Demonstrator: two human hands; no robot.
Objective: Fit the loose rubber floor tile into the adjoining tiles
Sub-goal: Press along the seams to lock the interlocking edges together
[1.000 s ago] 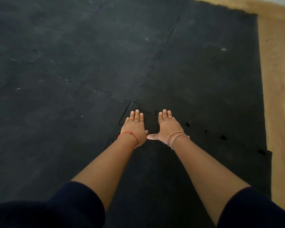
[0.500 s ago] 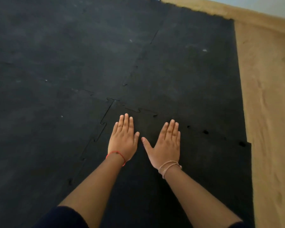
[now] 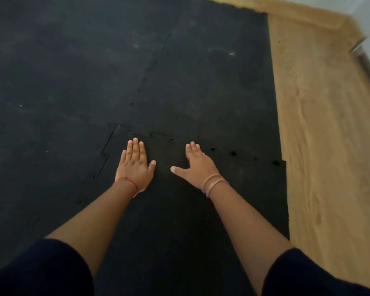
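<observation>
The loose black rubber tile (image 3: 175, 214) lies under both my arms, its jigsaw edges meeting the tile on the left (image 3: 47, 167) and the tile beyond (image 3: 209, 99). My left hand (image 3: 135, 167) lies flat, palm down, near the tile's far left corner. My right hand (image 3: 198, 165) also rests palm down, thumb spread, just short of the far seam. Dark gaps (image 3: 233, 153) show along the far seam to the right of my right hand. A thin open line (image 3: 107, 150) runs along the left seam. The loose tile's right edge juts out slightly past the far tile's.
Black interlocking rubber tiles (image 3: 73, 60) cover the floor to the left and ahead. A bare wooden floor (image 3: 325, 135) runs along the right side of the mat. A pale wall with a skirting strip (image 3: 367, 67) stands at the far right.
Both hands have spread apart; the right hand has slid to the right along the far seam. The camera view has shifted, showing more of the wooden floor on the right.
</observation>
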